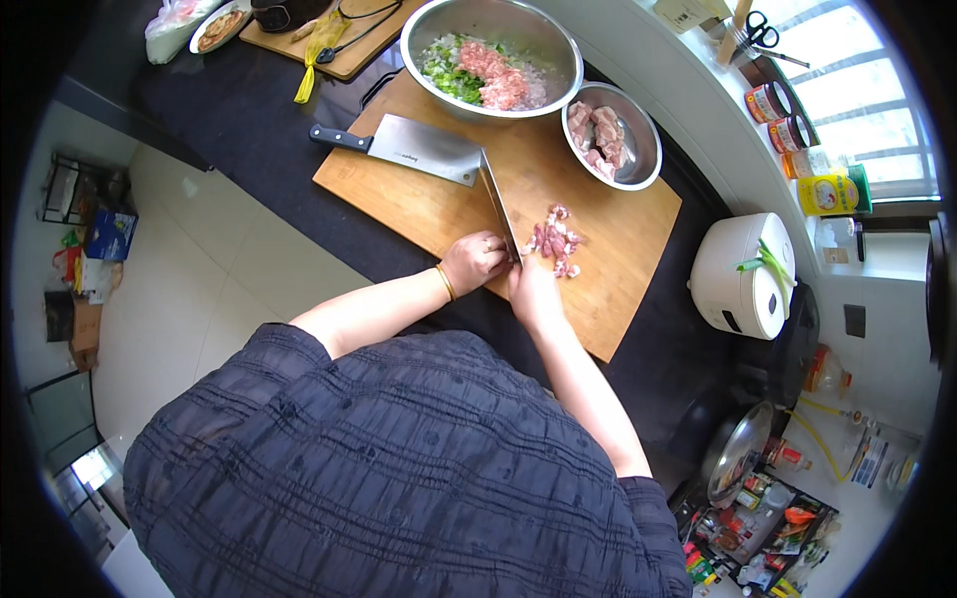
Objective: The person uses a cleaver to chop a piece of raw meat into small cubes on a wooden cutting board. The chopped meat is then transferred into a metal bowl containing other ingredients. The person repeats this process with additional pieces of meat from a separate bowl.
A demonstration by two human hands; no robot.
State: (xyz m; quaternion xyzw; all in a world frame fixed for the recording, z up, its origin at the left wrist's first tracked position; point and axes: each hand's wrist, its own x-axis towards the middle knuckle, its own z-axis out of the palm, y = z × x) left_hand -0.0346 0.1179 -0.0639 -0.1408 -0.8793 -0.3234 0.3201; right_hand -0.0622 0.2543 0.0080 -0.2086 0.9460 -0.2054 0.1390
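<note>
My right hand (pixel 536 291) is closed at the near end of a kitchen knife (pixel 497 203), whose blade stands edge-on and points away from me. The knife's handle is hidden in the hand. Against the left side of the blade, my left hand (pixel 473 263) has its fingers curled down at the board's near edge. What lies under those fingers is hidden. Small pieces of chopped meat (pixel 554 241) lie on the wooden cutting board (pixel 623 249), just right of the blade. Farther left, a cleaver (pixel 424 149) with a black handle rests flat on the board.
A large steel bowl (pixel 574 75) of minced meat and chopped greens stands at the board's far side. Beside it, a smaller steel bowl (pixel 653 159) holds meat chunks. A white rice cooker (pixel 733 274) with scallion pieces on top is at right. Jars (pixel 788 133) line the windowsill.
</note>
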